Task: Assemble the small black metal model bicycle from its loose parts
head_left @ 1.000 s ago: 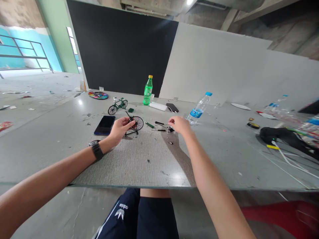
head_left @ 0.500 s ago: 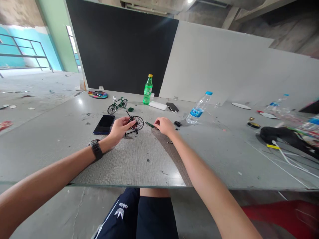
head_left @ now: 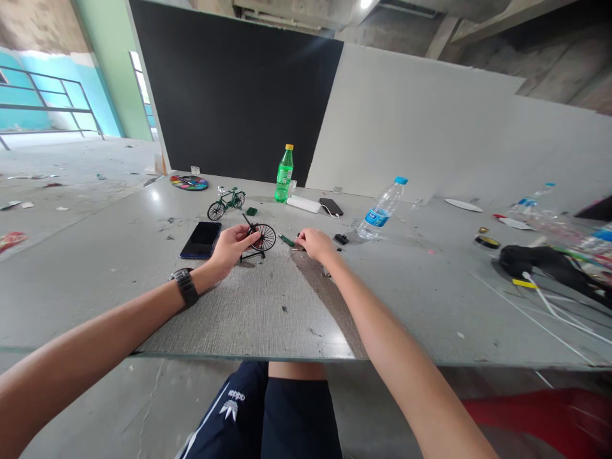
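Note:
My left hand (head_left: 234,245) is closed on a partly built model bicycle (head_left: 264,236), its black spoked wheel showing past the fingertips and a thin black bar sticking up. To the right, my right hand (head_left: 315,243) is low over the table, fingers pinched among small parts; what they hold, if anything, I cannot make out. Just left of those fingertips lies a slim green part (head_left: 286,240). A finished-looking green model bicycle (head_left: 226,203) stands farther back, with a small green piece (head_left: 251,211) beside it.
A dark phone (head_left: 201,240) lies by my left hand. Behind stand a green bottle (head_left: 284,175), a white power bank (head_left: 303,204) and another phone (head_left: 331,206). A tilted water bottle (head_left: 382,210) and a small black piece (head_left: 341,239) are right. A paint palette (head_left: 189,183) sits back left.
Almost nothing differs. The fingers of my right hand have shifted very slightly among the small parts; my left hand keeps its hold on the model bicycle.

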### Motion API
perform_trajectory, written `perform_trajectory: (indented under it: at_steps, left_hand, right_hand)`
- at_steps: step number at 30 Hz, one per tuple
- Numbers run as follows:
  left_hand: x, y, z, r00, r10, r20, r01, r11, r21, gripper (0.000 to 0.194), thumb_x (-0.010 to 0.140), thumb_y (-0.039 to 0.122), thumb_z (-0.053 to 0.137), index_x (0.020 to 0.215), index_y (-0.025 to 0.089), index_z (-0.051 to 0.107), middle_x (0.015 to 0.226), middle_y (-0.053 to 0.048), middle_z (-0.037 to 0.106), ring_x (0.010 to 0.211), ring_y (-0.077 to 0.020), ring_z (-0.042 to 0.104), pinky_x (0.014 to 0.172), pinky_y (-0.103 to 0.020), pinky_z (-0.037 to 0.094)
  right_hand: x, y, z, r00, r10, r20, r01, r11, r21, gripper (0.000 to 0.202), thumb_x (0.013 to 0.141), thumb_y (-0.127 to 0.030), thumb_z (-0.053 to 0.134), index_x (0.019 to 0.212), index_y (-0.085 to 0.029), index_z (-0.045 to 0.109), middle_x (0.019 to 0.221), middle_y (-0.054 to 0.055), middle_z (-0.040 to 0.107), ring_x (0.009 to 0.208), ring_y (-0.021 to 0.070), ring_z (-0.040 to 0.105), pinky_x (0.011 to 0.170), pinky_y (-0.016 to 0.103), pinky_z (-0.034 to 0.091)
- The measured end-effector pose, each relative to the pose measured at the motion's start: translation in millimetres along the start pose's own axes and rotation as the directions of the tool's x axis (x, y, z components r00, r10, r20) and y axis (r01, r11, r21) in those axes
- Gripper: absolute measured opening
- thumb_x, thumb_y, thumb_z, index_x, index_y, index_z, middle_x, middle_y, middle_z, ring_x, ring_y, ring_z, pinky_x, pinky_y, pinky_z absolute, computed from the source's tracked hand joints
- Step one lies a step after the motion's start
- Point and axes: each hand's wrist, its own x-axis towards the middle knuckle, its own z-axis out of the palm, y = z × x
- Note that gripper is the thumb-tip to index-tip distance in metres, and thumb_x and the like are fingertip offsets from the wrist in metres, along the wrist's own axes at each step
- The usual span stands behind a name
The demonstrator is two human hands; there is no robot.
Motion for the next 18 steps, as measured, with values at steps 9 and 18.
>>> perform_trajectory:
  at_steps: [9, 18]
  left_hand:
    - [0.1, 0.4, 1.8, 1.000, -0.024, -0.020, 0.024, 1.000, -0.004, 0.026, 0.077, 0.034, 0.081, 0.087, 0.015, 0.066, 0.087, -0.005, 0.074, 0.080, -0.0150, 0.072, 0.075, -0.027, 0.059]
    - [0.5, -1.3, 0.2, 1.000, -0.010, -0.016, 0.010, 1.000, 0.012, 0.027, 0.077, 0.036, 0.081, 0.087, 0.016, 0.065, 0.090, -0.005, 0.074, 0.080, -0.0157, 0.072, 0.075, -0.028, 0.060]
  right_hand:
    - [1.5, 11.4, -2.8, 0.999, 0.019, 0.040, -0.020, 0.999, 0.030, 0.018, 0.093, -0.037, 0.067, 0.088, -0.022, 0.076, 0.087, 0.009, 0.078, 0.086, 0.0220, 0.069, 0.066, 0.028, 0.041]
    - [3.3, 11.8, -4.8, 0.999, 0.026, -0.032, -0.016, 0.960, 0.279, 0.017, 0.094, -0.029, 0.064, 0.082, -0.019, 0.072, 0.090, 0.010, 0.075, 0.086, 0.0212, 0.066, 0.077, 0.031, 0.042]
